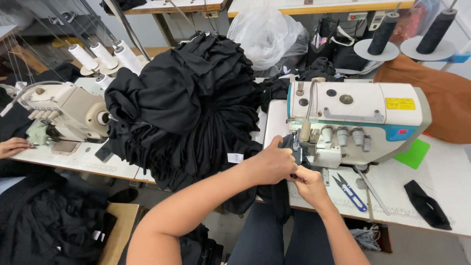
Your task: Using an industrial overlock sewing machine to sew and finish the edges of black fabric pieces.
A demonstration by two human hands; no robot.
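Note:
My left hand (272,162) and my right hand (310,184) both grip a strip of black fabric (280,196) at the needle end of a white and teal sewing machine (358,120). The fabric hangs down from the table edge over my lap. My left hand pinches it close to the presser foot, while my right hand holds it just below and in front. A large heap of black garments (181,105) is piled on the table to the left of my arm.
Blue thread snips (349,190) lie right of my hands, a small black fabric piece (426,203) farther right. A second white machine (68,110) stands at left with another person's hand (13,146). Thread cones (105,56) and a plastic bag (267,32) sit behind.

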